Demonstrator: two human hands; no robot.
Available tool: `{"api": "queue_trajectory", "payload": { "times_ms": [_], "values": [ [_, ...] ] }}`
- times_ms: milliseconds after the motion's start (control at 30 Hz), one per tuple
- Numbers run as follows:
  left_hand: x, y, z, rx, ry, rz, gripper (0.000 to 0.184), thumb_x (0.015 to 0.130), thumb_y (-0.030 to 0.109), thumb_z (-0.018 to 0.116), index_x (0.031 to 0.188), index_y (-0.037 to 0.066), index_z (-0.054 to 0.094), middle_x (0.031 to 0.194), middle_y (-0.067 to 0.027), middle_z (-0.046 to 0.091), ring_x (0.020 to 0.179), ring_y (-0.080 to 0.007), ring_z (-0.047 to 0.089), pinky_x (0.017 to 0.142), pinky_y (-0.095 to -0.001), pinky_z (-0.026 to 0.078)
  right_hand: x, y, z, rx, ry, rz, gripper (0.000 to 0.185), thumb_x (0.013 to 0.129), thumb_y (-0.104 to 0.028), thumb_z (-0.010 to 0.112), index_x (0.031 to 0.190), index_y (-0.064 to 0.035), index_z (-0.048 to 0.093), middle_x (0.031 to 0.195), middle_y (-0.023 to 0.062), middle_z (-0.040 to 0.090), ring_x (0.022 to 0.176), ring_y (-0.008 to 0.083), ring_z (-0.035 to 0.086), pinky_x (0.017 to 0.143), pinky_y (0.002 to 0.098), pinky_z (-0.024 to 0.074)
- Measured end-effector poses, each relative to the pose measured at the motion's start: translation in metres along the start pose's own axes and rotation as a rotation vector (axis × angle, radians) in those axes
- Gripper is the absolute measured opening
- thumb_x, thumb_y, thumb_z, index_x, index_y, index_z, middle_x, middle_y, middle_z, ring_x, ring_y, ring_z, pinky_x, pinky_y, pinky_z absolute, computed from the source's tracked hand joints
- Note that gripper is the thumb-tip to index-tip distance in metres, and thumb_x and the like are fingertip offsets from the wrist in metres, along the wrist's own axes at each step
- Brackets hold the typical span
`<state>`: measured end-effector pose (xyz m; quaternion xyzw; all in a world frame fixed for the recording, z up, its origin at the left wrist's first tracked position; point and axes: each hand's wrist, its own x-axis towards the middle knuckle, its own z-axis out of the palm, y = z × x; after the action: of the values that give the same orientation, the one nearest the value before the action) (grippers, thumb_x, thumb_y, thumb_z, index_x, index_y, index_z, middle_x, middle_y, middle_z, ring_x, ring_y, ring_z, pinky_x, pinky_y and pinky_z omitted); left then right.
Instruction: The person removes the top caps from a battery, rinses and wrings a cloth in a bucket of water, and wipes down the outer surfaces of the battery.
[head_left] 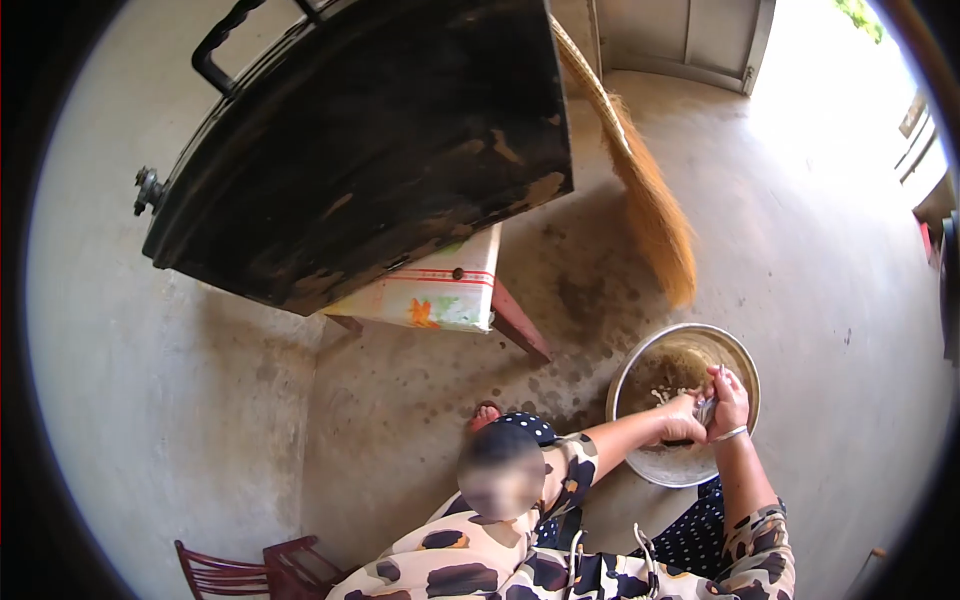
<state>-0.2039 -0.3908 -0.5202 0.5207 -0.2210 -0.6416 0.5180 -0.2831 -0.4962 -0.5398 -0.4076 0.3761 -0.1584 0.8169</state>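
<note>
A wide metal basin (683,467) stands on the floor at the lower right, with murky liquid and small pale bits inside. Over it, my left hand (682,418) is closed around something too small to make out, beside my right hand. My right hand (730,402), with a band at its wrist, is closed on a small shiny metal object (707,411). The two hands are close together above the basin's right half. What the metal object is cannot be made out.
A large black box (380,150) with a handle fills the upper left, above a table with a patterned cloth (440,300). An orange-brown broom (655,200) hangs beyond the basin. A dark red chair (290,570) stands lower left. Wet spots mark the floor.
</note>
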Motion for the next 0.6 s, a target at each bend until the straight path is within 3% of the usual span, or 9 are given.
{"api": "queue_trajectory", "payload": {
  "times_ms": [67, 100, 133, 200, 333, 400, 467, 533, 600],
  "values": [
    [0.007, -0.009, 0.003, 0.486, 0.057, -0.210, 0.068, 0.051, 0.015, 0.069, 0.112, -0.001, 0.043, 0.088, -0.0173, 0.059, 0.078, -0.0221, 0.060, 0.067, -0.0333, 0.047, 0.011, 0.020, -0.012, -0.131, 0.112, -0.033, 0.015, 0.086, -0.019, 0.053, 0.080, -0.0063, 0.057, 0.063, -0.0001, 0.047, 0.054, 0.0087, 0.041, 0.051, 0.0240, 0.0392],
    [-0.013, 0.010, 0.009, 0.589, 0.165, -0.063, 0.057, 0.055, 0.014, 0.066, 0.107, -0.002, 0.048, 0.084, -0.0226, 0.060, 0.080, -0.0288, 0.061, 0.069, -0.0368, 0.048, 0.013, 0.029, -0.015, -0.132, 0.181, 0.006, 0.015, 0.086, -0.019, 0.054, 0.079, -0.0064, 0.057, 0.063, -0.0006, 0.047, 0.054, 0.0084, 0.041, 0.050, 0.0229, 0.0372],
    [-0.007, -0.005, 0.013, 0.629, 0.266, 0.022, 0.041, 0.060, 0.014, 0.064, 0.097, 0.000, 0.054, 0.083, -0.0221, 0.061, 0.081, -0.0344, 0.060, 0.069, -0.0416, 0.047, 0.017, 0.038, -0.019, -0.132, 0.251, 0.043, 0.015, 0.085, -0.018, 0.054, 0.077, -0.0065, 0.057, 0.062, -0.0011, 0.047, 0.054, 0.0081, 0.040, 0.048, 0.0217, 0.0352],
    [0.001, -0.023, 0.012, 0.700, 0.207, -0.071, 0.046, 0.070, 0.016, 0.061, 0.111, 0.001, 0.045, 0.091, -0.0213, 0.060, 0.085, -0.0365, 0.058, 0.073, -0.0431, 0.048, 0.021, 0.043, -0.024, -0.097, 0.252, 0.142, 0.012, 0.084, -0.012, 0.054, 0.074, -0.0058, 0.056, 0.063, -0.0013, 0.049, 0.051, 0.0071, 0.039, 0.046, 0.0202, 0.0324],
    [0.004, -0.043, 0.012, 0.847, 0.183, -0.012, 0.036, 0.073, 0.013, 0.057, 0.105, 0.001, 0.048, 0.091, -0.0212, 0.060, 0.084, -0.0358, 0.059, 0.072, -0.0440, 0.048, 0.024, 0.057, -0.028, -0.162, 0.312, 0.145, 0.014, 0.084, -0.012, 0.053, 0.072, -0.0061, 0.054, 0.060, -0.0014, 0.048, 0.048, 0.0070, 0.038, 0.044, 0.0206, 0.0319],
    [-0.008, -0.033, 0.019, 0.776, 0.314, -0.064, 0.031, 0.074, 0.010, 0.056, 0.102, 0.000, 0.050, 0.088, -0.0229, 0.060, 0.084, -0.0364, 0.059, 0.072, -0.0440, 0.048, 0.013, 0.045, -0.023, -0.164, 0.267, 0.253, 0.015, 0.084, -0.013, 0.053, 0.071, -0.0064, 0.053, 0.059, -0.0008, 0.047, 0.047, 0.0076, 0.037, 0.043, 0.0211, 0.0310],
    [0.003, -0.049, 0.015, 0.745, 0.347, -0.163, 0.034, 0.072, 0.011, 0.058, 0.102, 0.000, 0.046, 0.089, -0.0251, 0.059, 0.086, -0.0379, 0.058, 0.074, -0.0433, 0.047, 0.009, 0.036, -0.020, -0.136, 0.165, 0.233, 0.011, 0.083, -0.015, 0.055, 0.075, -0.0077, 0.053, 0.060, -0.0002, 0.049, 0.049, 0.0093, 0.042, 0.047, 0.0231, 0.0370],
    [0.004, -0.058, 0.013, 0.583, 0.523, 0.134, 0.049, 0.063, 0.024, 0.068, 0.099, 0.000, 0.046, 0.093, -0.0230, 0.058, 0.089, -0.0353, 0.058, 0.075, -0.0425, 0.046, -0.013, 0.015, 0.010, 0.150, 0.137, 0.162, 0.009, 0.083, -0.018, 0.056, 0.080, -0.0100, 0.053, 0.061, 0.0015, 0.050, 0.053, 0.0129, 0.048, 0.052, 0.0267, 0.0430],
    [-0.034, -0.007, 0.001, 0.541, 0.443, 0.139, 0.064, 0.058, 0.030, 0.073, 0.106, 0.001, 0.041, 0.098, -0.0220, 0.056, 0.092, -0.0340, 0.056, 0.080, -0.0405, 0.045, -0.025, 0.018, 0.005, 0.327, 0.106, 0.099, 0.024, 0.083, -0.020, 0.055, 0.105, -0.0104, 0.051, 0.093, 0.0038, 0.054, 0.085, 0.0185, 0.052, 0.069, 0.0353, 0.0481]
  ]
}}
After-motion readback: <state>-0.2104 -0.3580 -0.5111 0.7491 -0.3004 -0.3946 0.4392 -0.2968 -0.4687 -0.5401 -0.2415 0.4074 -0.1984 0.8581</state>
